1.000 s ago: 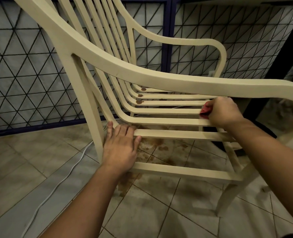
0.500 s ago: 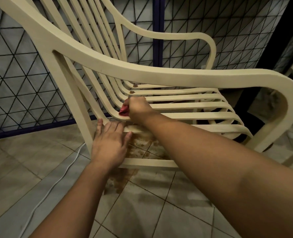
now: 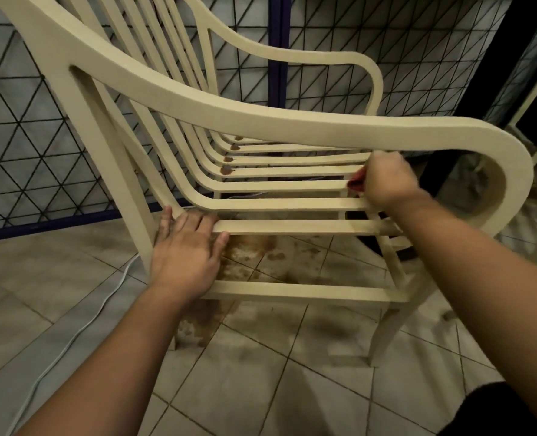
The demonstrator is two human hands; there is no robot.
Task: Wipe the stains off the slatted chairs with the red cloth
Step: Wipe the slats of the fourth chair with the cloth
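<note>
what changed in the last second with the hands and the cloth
The right hand, gripping the red cloth, slid along the seat slats from their front ends to the bend by the backrest, then back to the front ends, where it is now. The left hand stayed flat on the nearest slat. The brown stains on the farther slats remain.

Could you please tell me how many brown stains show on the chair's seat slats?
4 stains, on four neighbouring slats near the seat's bend: nearest stain, second stain, third stain, farthest stain. The near armrest may hide others.
</note>
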